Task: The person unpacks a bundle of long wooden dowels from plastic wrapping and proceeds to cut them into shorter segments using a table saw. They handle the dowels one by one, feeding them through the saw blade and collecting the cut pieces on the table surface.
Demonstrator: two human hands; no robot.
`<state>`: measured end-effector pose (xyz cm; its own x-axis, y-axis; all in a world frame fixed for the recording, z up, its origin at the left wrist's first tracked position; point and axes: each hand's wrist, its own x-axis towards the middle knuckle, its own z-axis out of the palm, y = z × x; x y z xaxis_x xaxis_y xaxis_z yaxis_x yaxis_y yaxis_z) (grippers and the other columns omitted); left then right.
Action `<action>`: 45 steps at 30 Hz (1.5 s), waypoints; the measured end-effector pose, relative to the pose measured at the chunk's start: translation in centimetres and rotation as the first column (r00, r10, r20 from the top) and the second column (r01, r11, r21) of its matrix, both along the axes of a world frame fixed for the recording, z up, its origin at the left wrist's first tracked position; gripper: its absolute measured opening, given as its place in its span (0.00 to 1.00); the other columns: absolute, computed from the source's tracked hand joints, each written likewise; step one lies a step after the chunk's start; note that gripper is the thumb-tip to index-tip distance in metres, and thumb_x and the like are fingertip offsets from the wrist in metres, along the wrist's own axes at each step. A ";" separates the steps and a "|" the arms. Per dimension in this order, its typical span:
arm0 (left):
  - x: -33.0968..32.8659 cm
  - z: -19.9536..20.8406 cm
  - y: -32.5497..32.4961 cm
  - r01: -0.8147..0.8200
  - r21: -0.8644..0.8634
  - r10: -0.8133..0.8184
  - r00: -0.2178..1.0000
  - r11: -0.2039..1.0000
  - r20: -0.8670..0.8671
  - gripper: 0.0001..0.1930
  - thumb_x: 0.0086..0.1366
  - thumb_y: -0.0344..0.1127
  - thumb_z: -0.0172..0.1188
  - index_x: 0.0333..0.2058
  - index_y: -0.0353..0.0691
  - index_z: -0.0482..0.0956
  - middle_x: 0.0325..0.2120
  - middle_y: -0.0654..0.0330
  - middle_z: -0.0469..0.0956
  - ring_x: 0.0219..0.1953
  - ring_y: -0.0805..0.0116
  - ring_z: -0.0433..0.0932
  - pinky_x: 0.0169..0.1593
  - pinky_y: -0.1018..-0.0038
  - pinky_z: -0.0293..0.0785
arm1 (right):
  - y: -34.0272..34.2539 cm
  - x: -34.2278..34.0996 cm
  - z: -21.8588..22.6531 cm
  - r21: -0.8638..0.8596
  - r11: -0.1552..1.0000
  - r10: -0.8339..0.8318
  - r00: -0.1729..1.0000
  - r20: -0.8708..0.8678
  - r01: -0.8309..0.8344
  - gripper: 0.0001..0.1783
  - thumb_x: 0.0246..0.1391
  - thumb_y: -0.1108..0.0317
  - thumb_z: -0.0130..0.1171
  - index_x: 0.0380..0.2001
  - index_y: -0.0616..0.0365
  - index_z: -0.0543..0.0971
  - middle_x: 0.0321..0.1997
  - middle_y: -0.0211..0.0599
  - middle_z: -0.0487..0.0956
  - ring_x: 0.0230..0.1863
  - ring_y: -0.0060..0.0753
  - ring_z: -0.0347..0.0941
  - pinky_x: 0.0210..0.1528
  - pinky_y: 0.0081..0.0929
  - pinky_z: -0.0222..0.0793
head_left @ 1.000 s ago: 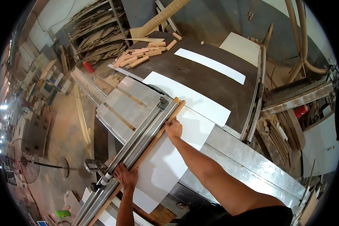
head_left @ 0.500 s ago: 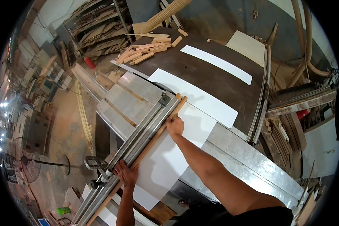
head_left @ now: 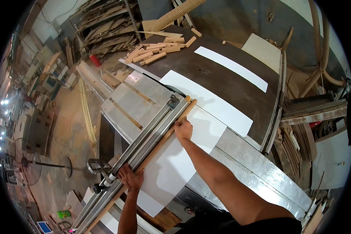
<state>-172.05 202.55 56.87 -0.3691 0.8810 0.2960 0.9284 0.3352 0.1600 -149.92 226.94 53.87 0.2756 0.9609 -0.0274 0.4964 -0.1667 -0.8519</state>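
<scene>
My left hand (head_left: pixel 130 178) lies over the metal fence (head_left: pixel 146 142), with its fingers bent across a long wooden strip (head_left: pixel 154 151) that runs along the fence. Farther up, my right hand (head_left: pixel 183 129) is closed, its thumb and fingers pressed on the same strip near its far end. Under the strip and my right forearm lies a white panel (head_left: pixel 169 169), its edge against the fence side. Beyond it sits a second white panel (head_left: pixel 210 103) on the saw table. Part of the dark round blade area (head_left: pixel 171 90) shows beside that panel; the blade itself I cannot make out.
A narrow white strip (head_left: pixel 232 68) and a pile of short wood pieces (head_left: pixel 156 50) lie on the dark tabletop (head_left: pixel 206 74). A ribbed hose (head_left: pixel 179 15) hangs over its far edge. At left stand a slotted metal table (head_left: pixel 130 103) and a floor fan (head_left: pixel 29 162).
The view has shifted a little, so the tabletop sits farther right. Both hands keep their places on the strip, and the two white panels' near corners appear slightly farther apart.
</scene>
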 end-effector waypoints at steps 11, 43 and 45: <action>-0.3 -0.9 0.1 0.000 0.014 0.001 0.999 1.000 -0.049 0.43 0.45 0.52 0.75 0.55 0.33 0.66 0.49 0.46 0.68 0.54 0.44 0.65 0.59 0.49 0.58 | 0.1 0.0 -0.1 0.026 1.000 -0.001 1.000 0.006 0.001 0.17 0.52 0.64 0.61 0.40 0.67 0.75 0.28 0.51 0.83 0.34 0.57 0.81 0.40 0.48 0.78; 2.8 1.4 1.5 -0.290 0.000 0.287 0.948 0.957 0.136 0.35 0.41 0.40 0.75 0.49 0.34 0.73 0.50 0.47 0.70 0.55 0.46 0.67 0.64 0.54 0.58 | 0.9 -0.1 -0.7 0.031 0.997 0.070 0.995 0.075 -0.072 0.18 0.52 0.60 0.62 0.38 0.64 0.75 0.34 0.56 0.83 0.39 0.61 0.80 0.44 0.50 0.77; 3.2 1.5 1.6 -0.275 0.047 0.267 0.955 0.960 0.130 0.33 0.41 0.38 0.76 0.48 0.35 0.73 0.48 0.48 0.71 0.53 0.47 0.68 0.61 0.54 0.59 | 0.7 0.2 -0.8 0.048 0.998 0.044 0.994 0.103 -0.050 0.17 0.53 0.60 0.62 0.35 0.63 0.75 0.34 0.56 0.82 0.39 0.61 0.80 0.44 0.50 0.77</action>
